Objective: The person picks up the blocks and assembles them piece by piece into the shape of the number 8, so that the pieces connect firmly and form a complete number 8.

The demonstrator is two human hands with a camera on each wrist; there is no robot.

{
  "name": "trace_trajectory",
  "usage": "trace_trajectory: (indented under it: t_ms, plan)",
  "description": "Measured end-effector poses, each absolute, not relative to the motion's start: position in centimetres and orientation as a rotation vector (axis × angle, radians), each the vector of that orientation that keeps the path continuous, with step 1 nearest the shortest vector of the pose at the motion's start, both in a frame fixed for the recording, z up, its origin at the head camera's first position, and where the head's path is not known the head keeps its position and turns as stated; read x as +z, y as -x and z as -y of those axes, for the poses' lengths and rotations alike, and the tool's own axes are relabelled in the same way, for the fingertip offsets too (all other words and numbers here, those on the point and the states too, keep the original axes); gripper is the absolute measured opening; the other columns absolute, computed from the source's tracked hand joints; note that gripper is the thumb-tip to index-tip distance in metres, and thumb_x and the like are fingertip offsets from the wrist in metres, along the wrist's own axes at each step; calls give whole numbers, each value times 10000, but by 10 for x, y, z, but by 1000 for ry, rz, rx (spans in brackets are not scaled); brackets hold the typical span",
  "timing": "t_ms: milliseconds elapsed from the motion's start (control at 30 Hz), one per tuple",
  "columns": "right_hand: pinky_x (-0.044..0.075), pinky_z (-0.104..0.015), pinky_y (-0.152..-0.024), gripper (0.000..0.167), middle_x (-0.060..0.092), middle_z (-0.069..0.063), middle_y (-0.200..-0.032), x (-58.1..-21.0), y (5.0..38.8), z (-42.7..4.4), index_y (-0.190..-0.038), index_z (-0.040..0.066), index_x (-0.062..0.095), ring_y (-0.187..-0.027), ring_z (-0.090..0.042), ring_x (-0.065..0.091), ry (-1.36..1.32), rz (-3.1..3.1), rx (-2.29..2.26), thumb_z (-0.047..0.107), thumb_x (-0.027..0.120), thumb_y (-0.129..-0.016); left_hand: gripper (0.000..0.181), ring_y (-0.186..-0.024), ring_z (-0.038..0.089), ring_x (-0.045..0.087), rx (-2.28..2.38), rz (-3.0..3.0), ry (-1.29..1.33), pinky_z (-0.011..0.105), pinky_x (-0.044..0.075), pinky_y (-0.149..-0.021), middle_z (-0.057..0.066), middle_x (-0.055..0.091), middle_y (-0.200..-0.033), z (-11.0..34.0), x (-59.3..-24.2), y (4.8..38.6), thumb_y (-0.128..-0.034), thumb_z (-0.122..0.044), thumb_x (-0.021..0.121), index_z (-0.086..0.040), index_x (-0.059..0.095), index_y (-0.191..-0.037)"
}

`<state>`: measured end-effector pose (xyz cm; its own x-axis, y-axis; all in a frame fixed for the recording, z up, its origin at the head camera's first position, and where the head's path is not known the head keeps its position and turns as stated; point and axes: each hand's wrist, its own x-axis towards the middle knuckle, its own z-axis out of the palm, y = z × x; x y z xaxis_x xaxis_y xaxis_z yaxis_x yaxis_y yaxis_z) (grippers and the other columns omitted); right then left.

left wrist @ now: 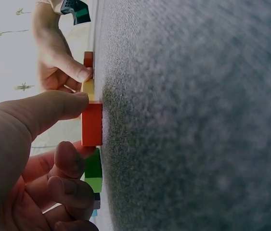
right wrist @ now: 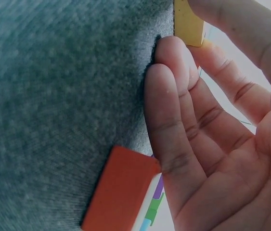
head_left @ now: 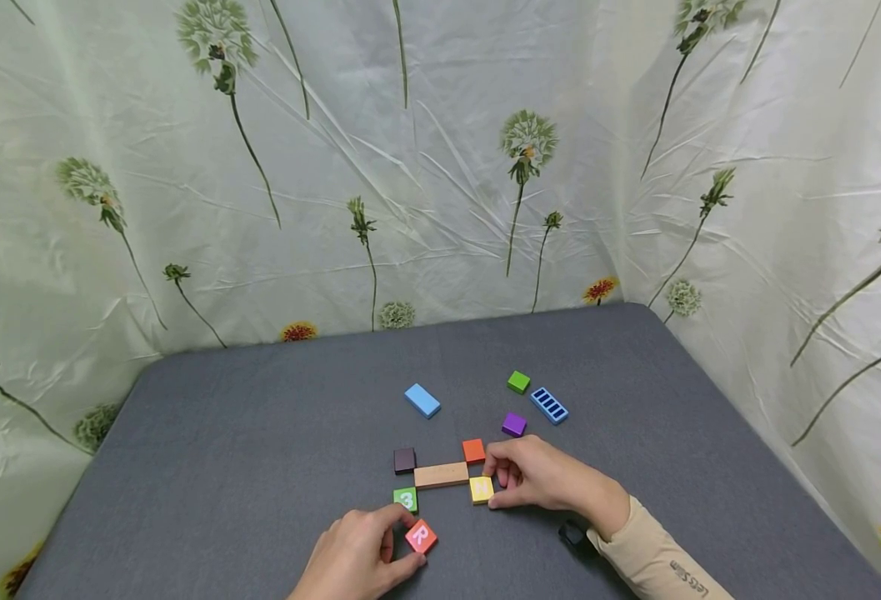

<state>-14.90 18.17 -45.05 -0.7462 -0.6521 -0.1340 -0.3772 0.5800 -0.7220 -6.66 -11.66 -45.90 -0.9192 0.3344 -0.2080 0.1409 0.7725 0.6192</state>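
- Pinched between thumb and index finger of the left hand [head_left: 353, 554]: the red R block [head_left: 421, 537], on the near side of the wooden bar [head_left: 442, 476], by its left end and turned askew to it; cannot tell whether lifted slightly.
- Pinched likewise in the right hand [head_left: 541, 475]: the yellow block [head_left: 481, 490], at the near corner of the bar's right end.
- Probably light, stiff and hardly fragile, judging by small bulk and crisp edges; perhaps slightly slick, so apt to skid or twist under uneven pressure.
- Best taken by two opposite side faces, with light, even force, leaving the top free.
- On the left, spare fingers loosely bent, clear of the bar.
- On the right, angled in from beyond the bar's right end, thumb nearer, index finger farther, other fingers bent.
- Well apart from each other, both hands.
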Motion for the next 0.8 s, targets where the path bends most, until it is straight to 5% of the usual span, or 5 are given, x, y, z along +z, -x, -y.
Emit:
trace_trajectory:
  t_ms: [800]
  plan:
    - [487, -193, -648, 271, 595, 76, -807, -450, 148, -181, -982, 161, 668, -706, 18, 538, 842, -2436, -973, 180, 914, -870, 271, -531, 66, 387, 781, -2733, -278, 253, 271, -502, -102, 461, -610, 115, -457, 67, -836, -381, 902, -211, 731, -961]
